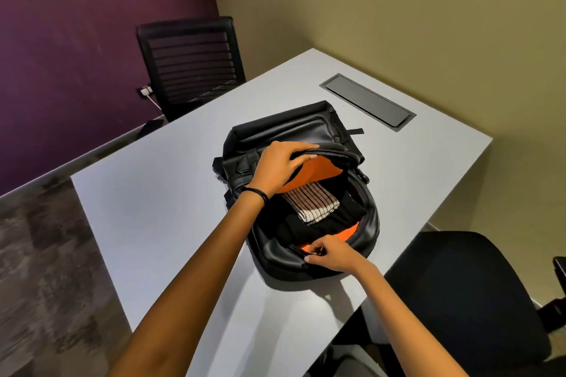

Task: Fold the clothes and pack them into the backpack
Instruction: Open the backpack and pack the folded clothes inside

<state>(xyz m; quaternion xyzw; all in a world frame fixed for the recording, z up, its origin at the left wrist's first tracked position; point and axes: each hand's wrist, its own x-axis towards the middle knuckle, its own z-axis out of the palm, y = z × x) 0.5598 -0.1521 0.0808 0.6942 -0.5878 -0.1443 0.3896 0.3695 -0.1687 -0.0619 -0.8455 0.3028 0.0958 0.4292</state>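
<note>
Black backpack (291, 131) gripped by left hand (275, 167), right hand (332, 254).

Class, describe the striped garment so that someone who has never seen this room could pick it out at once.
Start at the grey table and find the open black backpack lying on it. Inside, below the orange lining, a folded striped garment rests on dark clothing. Its pale cloth with thin dark stripes is the only pattern there.

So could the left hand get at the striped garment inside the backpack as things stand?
Probably yes: the left hand holds the backpack flap up, leaving the striped garment uncovered just below it, though it would have to release the flap.
</note>
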